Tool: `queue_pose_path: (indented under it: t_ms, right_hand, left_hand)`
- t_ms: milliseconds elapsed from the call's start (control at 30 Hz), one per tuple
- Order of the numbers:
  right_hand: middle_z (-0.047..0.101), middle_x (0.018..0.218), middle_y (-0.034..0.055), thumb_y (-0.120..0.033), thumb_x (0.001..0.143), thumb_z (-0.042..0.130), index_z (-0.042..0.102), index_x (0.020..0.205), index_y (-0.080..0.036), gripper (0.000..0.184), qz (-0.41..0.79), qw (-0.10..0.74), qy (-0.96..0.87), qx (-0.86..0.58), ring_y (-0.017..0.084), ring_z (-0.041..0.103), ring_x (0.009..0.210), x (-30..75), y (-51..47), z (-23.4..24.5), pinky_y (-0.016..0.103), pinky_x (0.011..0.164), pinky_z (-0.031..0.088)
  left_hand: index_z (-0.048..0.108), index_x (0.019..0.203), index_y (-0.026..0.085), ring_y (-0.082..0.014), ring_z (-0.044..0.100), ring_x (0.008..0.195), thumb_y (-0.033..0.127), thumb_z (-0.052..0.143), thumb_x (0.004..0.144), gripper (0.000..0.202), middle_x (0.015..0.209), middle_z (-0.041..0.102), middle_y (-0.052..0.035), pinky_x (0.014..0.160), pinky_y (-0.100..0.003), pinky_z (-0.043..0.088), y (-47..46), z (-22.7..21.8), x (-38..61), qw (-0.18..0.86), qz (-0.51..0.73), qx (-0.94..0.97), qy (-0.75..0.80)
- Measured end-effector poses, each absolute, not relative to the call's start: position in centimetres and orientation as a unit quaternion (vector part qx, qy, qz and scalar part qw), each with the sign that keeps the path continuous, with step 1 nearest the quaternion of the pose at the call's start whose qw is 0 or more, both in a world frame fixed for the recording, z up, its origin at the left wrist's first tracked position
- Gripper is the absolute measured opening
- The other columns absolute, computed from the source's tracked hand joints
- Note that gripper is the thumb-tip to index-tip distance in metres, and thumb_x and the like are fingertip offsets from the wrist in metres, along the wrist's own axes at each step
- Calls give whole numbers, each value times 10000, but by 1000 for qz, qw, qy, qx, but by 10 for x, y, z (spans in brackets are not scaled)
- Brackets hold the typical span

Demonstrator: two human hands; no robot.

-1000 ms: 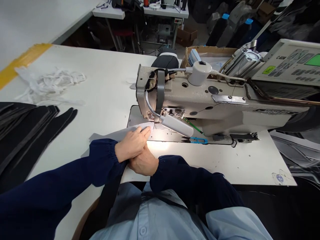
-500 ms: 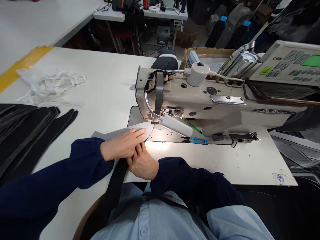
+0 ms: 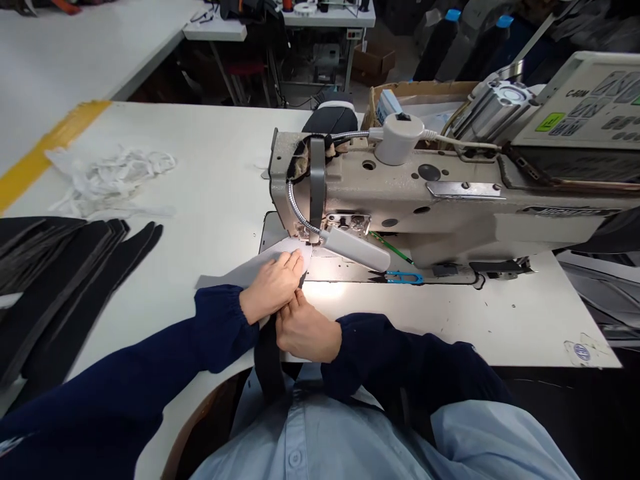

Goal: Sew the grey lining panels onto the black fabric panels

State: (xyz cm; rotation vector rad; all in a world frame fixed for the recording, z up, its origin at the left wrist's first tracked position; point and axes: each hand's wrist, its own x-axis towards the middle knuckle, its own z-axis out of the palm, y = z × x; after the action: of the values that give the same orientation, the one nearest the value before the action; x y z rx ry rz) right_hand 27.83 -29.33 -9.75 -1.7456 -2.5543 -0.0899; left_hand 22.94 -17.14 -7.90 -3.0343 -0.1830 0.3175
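Observation:
A light grey fabric piece (image 3: 250, 269) lies under the needle area of a sewing machine (image 3: 390, 187). My left hand (image 3: 275, 280) rests on top of it, fingers stretched out and lying flat close to the presser foot. Just below, my right hand (image 3: 306, 328) is closed, pinching a black fabric strip (image 3: 270, 357) near the edge of the grey piece. From there the strip hangs over the table edge towards my lap. The right fingertips are partly hidden by the left hand. A small lamp (image 3: 356, 249) lights the sewing spot.
Blue thread snips (image 3: 404, 277) and a green pencil-like stick (image 3: 393, 248) lie on the machine bed. Stacked black fabric pieces (image 3: 75, 287) are on the left of the table (image 3: 210, 173), with tangled white strips (image 3: 115, 177) behind. A control panel (image 3: 590, 107) stands at right.
Both hands have moved right and slightly up with the fabric, the left one more across the grey piece. The black strip has shifted right with them. The view has shifted a little.

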Motion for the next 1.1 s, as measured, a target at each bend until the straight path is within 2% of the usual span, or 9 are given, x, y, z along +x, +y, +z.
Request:
queue_pose_path:
  t_ms: [100,200,333,467,733,800,900,1000,1100]
  right_hand:
    - [688,986,286,-123,863,496,703,1002,0,278,20,-4,-829,-560,377,646,910,293,-295,-87,567,771,470]
    - [669,1067,295,-172,833,555,709,1013,-21,281,67,-27,-824,-562,390,633,986,302,-294,-83,551,820,463]
    - [558,1263,333,-220,848,545,642,1165,30,414,91,-59,-815,-569,411,576,1145,305,-292,-82,531,916,434]
    - [550,1258,352,-245,857,527,644,1151,55,436,98,-63,-812,-571,423,570,1156,306,-292,-79,532,937,422]
    - [517,1270,383,-290,890,498,567,1226,122,536,86,-70,-808,-579,442,567,1156,308,-290,-78,572,940,423]
    - [499,1284,387,-307,898,493,562,1228,130,552,92,-80,-807,-578,455,554,1174,309,-289,-75,576,948,423]
    - [479,1303,388,-347,909,477,568,1222,124,573,102,-88,-807,-575,460,539,1195,310,-288,-69,581,958,419]
    - [471,1312,386,-355,906,478,590,1206,102,557,108,-90,-806,-575,458,536,1200,311,-288,-64,590,958,415]
    - [467,1315,389,-367,898,487,604,1188,92,556,111,-88,-805,-577,460,533,1202,311,-288,-62,590,959,410]
  left_hand:
    - [539,1255,17,-299,525,1134,48,364,870,424,1255,578,-233,815,-369,501,-174,-75,241,47,102,-990,-84]
    - [558,1241,20,-305,527,1166,48,366,864,424,1252,588,-227,869,-376,495,-172,-71,244,49,120,-987,-92]
    - [492,1345,58,-288,445,1304,43,403,807,546,1392,505,-186,985,-382,457,-163,-71,230,37,134,-989,-57]
    - [439,1401,61,-270,360,1390,11,373,774,632,1475,421,-173,1021,-371,441,-160,-81,217,36,126,-989,-65]
    - [519,1313,45,-304,405,1356,56,306,899,466,1402,495,-210,983,-403,462,-166,-96,238,60,78,-986,-131]
    - [537,1272,47,-311,431,1319,62,318,907,426,1370,515,-217,939,-399,480,-165,-93,242,62,72,-986,-134]
    - [550,1216,71,-288,548,1111,7,335,871,412,1218,585,-202,759,-352,503,-162,-83,240,79,69,-987,-122]
    - [568,1148,117,-259,565,926,-40,373,827,407,1000,604,-149,623,-312,436,-157,-70,233,99,74,-988,-90]
    - [582,1113,138,-259,552,882,-22,412,844,357,894,584,-123,592,-306,380,-156,-61,228,110,87,-987,-74]
